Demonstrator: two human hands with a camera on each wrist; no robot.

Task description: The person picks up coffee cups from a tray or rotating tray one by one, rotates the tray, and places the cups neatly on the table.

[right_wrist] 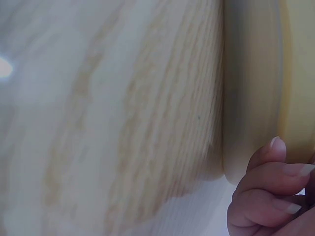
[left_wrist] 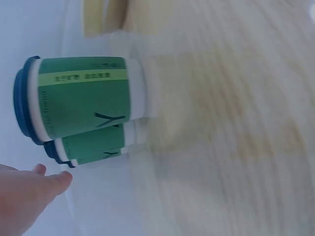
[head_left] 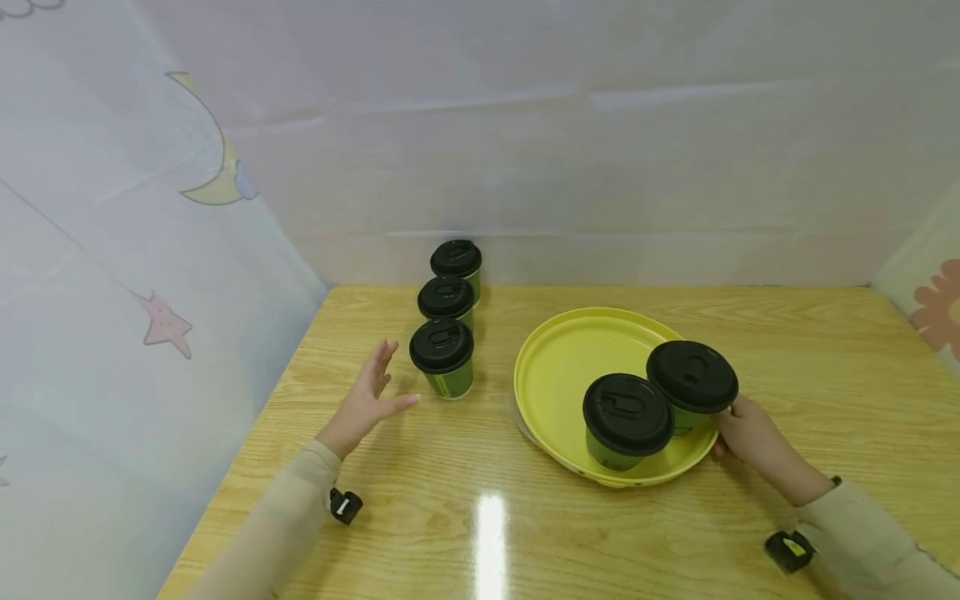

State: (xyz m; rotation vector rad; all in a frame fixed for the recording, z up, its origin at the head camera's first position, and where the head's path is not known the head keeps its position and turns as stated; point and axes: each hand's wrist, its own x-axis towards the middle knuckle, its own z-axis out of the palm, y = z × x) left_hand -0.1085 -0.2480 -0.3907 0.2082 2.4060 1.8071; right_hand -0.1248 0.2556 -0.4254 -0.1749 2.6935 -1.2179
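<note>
My left hand (head_left: 365, 400) is spread, thumb apart from the fingers, just left of the nearest lidded paper coffee cup (head_left: 450, 382). Behind that cup stand two more, a middle cup (head_left: 446, 297) and a back cup (head_left: 456, 258), in a line. In the left wrist view, the left hand (left_wrist: 27, 196) shows below a green cup (left_wrist: 83, 96) with a pale printed band. At the right rim of a round yellow tray (head_left: 558, 375), my right hand (head_left: 757, 442) grips the edge with curled fingers (right_wrist: 268, 179). Two lidded cups, one front (head_left: 626, 417) and one right (head_left: 692, 379), stand on the tray.
The wooden table (head_left: 420, 517) runs back to a pale wall sheet (head_left: 525, 183). Another printed sheet (head_left: 112, 250) hangs along the left side. Small black devices sit on both wrists, one left (head_left: 345, 506), one right (head_left: 789, 550).
</note>
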